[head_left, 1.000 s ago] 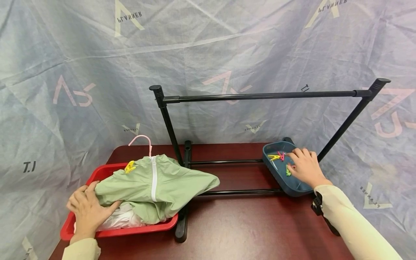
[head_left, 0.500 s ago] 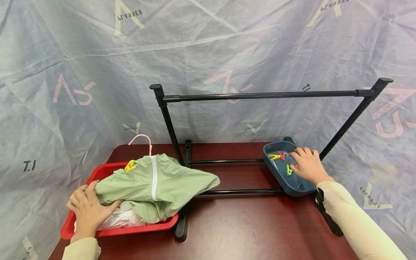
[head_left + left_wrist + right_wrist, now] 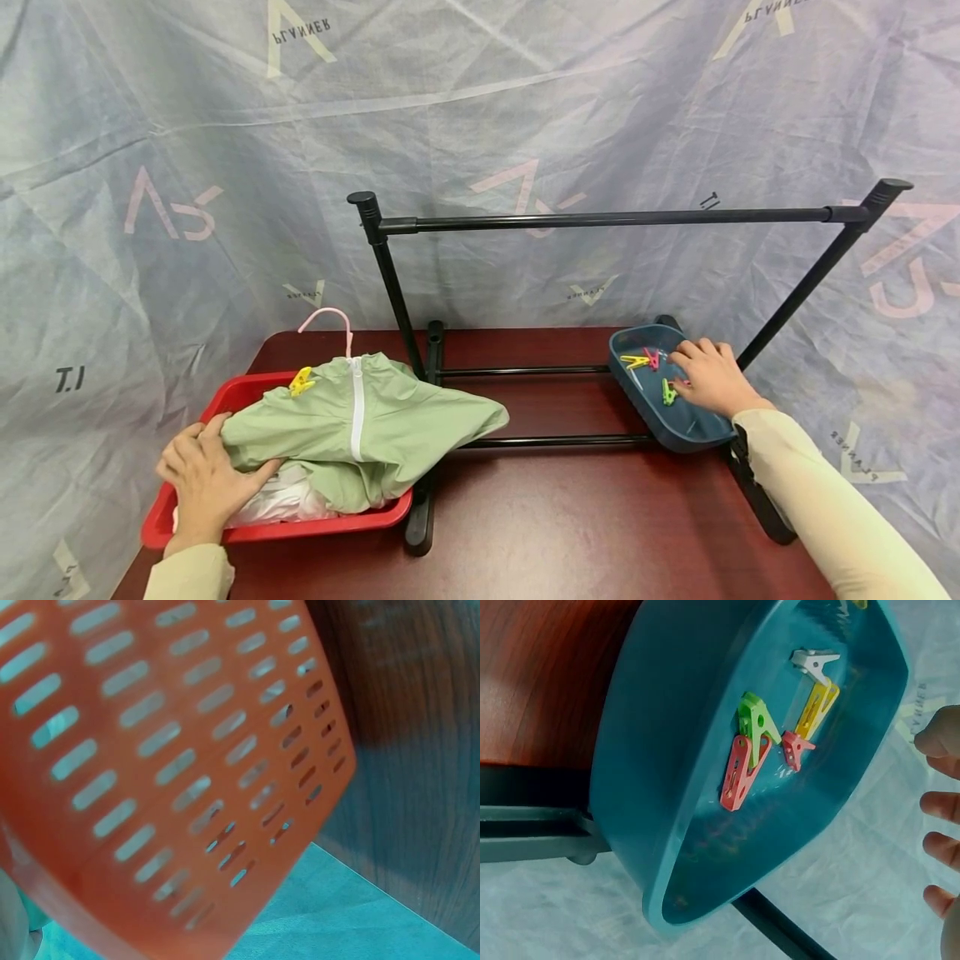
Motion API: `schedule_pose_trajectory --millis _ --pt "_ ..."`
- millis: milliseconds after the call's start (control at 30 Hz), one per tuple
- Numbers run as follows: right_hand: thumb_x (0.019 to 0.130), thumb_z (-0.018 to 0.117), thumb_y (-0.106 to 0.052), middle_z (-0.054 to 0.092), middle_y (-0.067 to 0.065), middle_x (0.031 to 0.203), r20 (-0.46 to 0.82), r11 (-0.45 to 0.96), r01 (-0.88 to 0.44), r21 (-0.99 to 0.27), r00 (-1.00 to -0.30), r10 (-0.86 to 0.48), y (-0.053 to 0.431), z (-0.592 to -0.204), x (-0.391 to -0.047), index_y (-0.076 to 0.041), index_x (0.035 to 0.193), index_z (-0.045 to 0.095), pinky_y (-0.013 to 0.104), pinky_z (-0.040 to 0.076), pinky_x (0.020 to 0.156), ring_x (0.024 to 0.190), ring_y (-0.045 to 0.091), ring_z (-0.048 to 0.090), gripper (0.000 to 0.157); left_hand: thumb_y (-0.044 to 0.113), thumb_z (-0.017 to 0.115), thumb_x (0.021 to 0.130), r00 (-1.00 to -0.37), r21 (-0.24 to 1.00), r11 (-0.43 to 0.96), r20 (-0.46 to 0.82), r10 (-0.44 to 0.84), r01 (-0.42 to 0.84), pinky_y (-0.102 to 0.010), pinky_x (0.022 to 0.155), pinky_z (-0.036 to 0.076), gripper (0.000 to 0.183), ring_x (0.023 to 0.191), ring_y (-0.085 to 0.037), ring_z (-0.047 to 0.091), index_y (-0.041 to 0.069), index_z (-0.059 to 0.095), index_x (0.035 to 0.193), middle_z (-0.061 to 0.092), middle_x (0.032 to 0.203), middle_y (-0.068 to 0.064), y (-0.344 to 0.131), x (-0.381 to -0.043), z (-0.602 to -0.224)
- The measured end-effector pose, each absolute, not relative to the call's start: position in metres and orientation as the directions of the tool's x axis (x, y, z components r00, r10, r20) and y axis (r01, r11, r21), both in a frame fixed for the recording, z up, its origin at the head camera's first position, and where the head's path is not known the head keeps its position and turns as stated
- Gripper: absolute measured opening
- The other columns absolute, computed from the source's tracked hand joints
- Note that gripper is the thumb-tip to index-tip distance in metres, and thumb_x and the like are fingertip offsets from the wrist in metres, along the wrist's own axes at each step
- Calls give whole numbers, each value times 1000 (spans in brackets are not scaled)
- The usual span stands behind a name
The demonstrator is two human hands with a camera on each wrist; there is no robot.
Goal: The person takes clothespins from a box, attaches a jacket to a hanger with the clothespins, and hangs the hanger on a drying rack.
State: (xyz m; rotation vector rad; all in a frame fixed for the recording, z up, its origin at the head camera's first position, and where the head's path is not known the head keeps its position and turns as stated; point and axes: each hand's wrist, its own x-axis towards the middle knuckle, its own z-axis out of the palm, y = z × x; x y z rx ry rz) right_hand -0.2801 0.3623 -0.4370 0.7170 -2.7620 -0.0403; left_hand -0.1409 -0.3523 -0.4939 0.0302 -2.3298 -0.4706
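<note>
My left hand (image 3: 202,479) rests at the left end of a light green jacket (image 3: 408,412), its thumb stretched out over the cloth. The jacket, with a white zip, lies over a red basket (image 3: 318,530); a pink hanger (image 3: 327,313) pokes up from its collar, and a yellow clothes peg (image 3: 302,382) sits near its top edge. My right hand (image 3: 712,377) hovers over a blue bin (image 3: 693,437), fingers apart with nothing seen between them. Inside are several pegs, among them a green peg (image 3: 756,724), a red peg (image 3: 742,776) and a white peg (image 3: 814,664).
A black clothes rack (image 3: 600,221) stands on the dark red table (image 3: 562,517) between basket and bin. White cloth (image 3: 285,498) shows beneath the jacket. A grey printed sheet (image 3: 480,108) hangs behind and at the sides.
My right hand has shifted very slightly right over the bin, baring a little more of the green peg. My left hand and the jacket hold still.
</note>
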Motion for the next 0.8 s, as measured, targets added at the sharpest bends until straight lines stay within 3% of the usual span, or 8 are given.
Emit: schedule_pose_trajectory --millis 800 --pt "79 79 -13 55 8 96 133 829 -535 160 -821 -556 375 -447 -304 -8 106 69 57 35 78 92 33 48 29 93 43 67 -724 348 931 669 -168 106 -66 79 13 113 103 -55 22 2 36 133 28 113 -35 -352 -141 -497"
